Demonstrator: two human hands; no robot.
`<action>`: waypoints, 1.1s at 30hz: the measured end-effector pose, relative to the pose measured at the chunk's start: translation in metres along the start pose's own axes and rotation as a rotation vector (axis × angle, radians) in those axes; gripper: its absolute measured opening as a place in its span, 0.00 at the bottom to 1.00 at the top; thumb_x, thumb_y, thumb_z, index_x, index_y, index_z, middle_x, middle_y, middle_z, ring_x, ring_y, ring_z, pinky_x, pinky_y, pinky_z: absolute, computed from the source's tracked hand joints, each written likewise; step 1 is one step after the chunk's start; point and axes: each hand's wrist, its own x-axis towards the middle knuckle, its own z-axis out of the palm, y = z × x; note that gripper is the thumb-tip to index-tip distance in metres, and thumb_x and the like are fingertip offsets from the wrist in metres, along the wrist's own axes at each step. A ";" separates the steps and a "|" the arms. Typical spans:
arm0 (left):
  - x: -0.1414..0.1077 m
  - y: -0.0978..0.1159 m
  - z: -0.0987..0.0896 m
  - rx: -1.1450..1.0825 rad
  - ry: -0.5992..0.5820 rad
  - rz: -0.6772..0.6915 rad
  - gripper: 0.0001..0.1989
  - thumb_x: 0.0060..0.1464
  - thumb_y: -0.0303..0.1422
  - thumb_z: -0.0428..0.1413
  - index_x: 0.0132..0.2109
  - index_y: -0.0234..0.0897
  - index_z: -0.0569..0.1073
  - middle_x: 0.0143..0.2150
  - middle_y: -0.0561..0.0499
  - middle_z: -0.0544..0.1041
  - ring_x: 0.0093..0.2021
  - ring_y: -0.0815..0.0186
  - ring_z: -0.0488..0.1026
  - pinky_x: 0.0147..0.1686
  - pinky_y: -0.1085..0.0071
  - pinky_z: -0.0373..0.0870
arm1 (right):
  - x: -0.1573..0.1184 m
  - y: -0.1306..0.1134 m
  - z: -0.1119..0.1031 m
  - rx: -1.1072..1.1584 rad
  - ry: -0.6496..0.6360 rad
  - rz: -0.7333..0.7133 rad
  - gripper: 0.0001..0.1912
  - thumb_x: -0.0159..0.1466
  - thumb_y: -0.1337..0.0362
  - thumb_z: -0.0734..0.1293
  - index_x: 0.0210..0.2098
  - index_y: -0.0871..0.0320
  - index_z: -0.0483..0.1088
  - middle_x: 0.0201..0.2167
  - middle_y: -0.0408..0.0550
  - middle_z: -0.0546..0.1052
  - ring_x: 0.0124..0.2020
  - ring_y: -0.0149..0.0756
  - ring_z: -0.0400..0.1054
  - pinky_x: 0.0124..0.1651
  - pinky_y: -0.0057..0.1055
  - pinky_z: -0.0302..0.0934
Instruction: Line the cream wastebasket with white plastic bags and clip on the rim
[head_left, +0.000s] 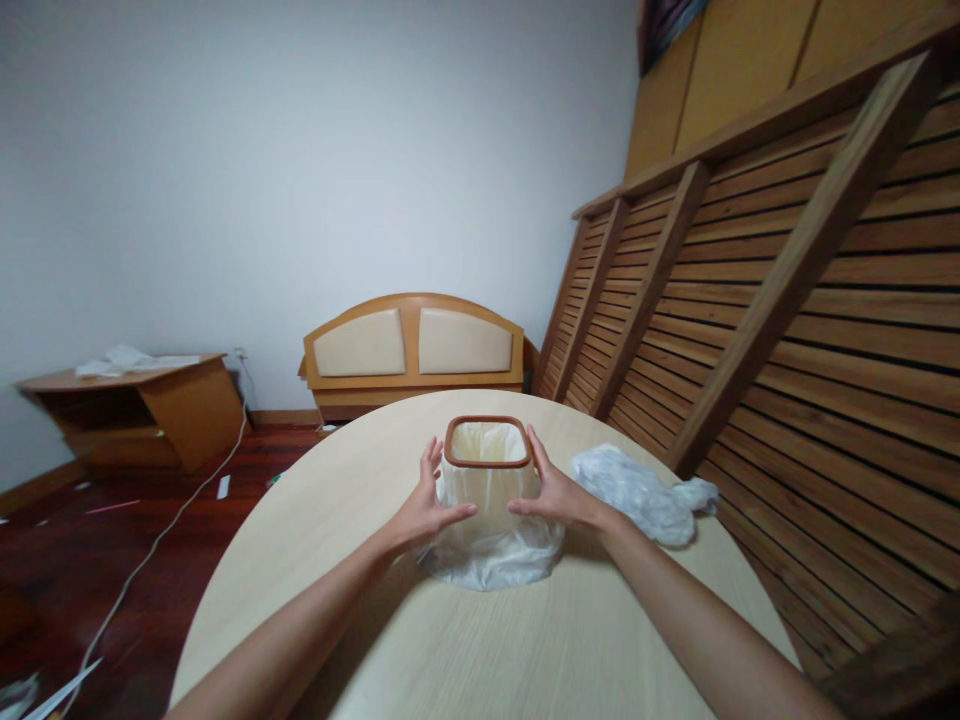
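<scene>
A small trash bin (487,493) stands upright on the round table with a brown rim (487,463) around its mouth. A translucent white plastic bag (491,565) lines it and hangs down outside, bunched on the tabletop in front. My left hand (431,505) clasps the bin's left side, thumb across the front and fingers curved up beside the rim. On the opposite side my right hand (553,490) mirrors it, thumb on the front and fingertips near the rim's right edge. The far sides of the bin are hidden.
A crumpled clear plastic bag (645,495) lies on the pale round table (322,520) to the right. Wooden slatted panels (750,330) lean along the right. Behind the table stands a headboard (412,345). A low cabinet (180,415) and a cable (180,515) are at left.
</scene>
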 end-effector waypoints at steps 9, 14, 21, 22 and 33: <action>0.022 0.025 0.007 0.046 0.091 0.150 0.44 0.58 0.43 0.59 0.71 0.42 0.42 0.74 0.39 0.47 0.74 0.53 0.43 0.72 0.51 0.38 | 0.006 -0.015 0.020 -0.173 0.222 -0.126 0.50 0.61 0.55 0.72 0.72 0.47 0.39 0.74 0.52 0.40 0.74 0.44 0.36 0.73 0.49 0.35; 0.008 0.016 0.022 0.038 0.112 0.085 0.47 0.60 0.40 0.57 0.72 0.42 0.33 0.76 0.42 0.38 0.75 0.55 0.36 0.72 0.54 0.36 | 0.000 -0.011 0.027 -0.097 0.212 -0.057 0.57 0.59 0.59 0.73 0.72 0.47 0.30 0.74 0.53 0.42 0.73 0.43 0.41 0.72 0.49 0.39; -0.009 -0.004 0.036 0.164 0.019 0.054 0.38 0.62 0.37 0.53 0.71 0.37 0.42 0.72 0.38 0.51 0.71 0.54 0.50 0.71 0.52 0.44 | -0.008 0.001 0.034 -0.244 0.012 0.010 0.35 0.60 0.59 0.71 0.65 0.53 0.60 0.64 0.55 0.66 0.66 0.53 0.58 0.68 0.52 0.49; -0.011 -0.007 0.036 0.192 0.003 0.062 0.37 0.62 0.36 0.53 0.71 0.36 0.44 0.71 0.37 0.51 0.71 0.53 0.51 0.71 0.51 0.45 | -0.010 0.005 0.035 -0.268 -0.029 0.038 0.29 0.60 0.58 0.70 0.60 0.55 0.66 0.61 0.56 0.70 0.63 0.54 0.62 0.66 0.52 0.53; -0.020 -0.005 0.027 0.457 -0.050 0.093 0.34 0.53 0.31 0.57 0.66 0.38 0.58 0.64 0.38 0.65 0.65 0.48 0.61 0.66 0.48 0.56 | -0.018 0.008 0.023 -0.365 -0.140 -0.010 0.28 0.60 0.57 0.71 0.59 0.57 0.68 0.60 0.57 0.69 0.60 0.54 0.63 0.64 0.50 0.55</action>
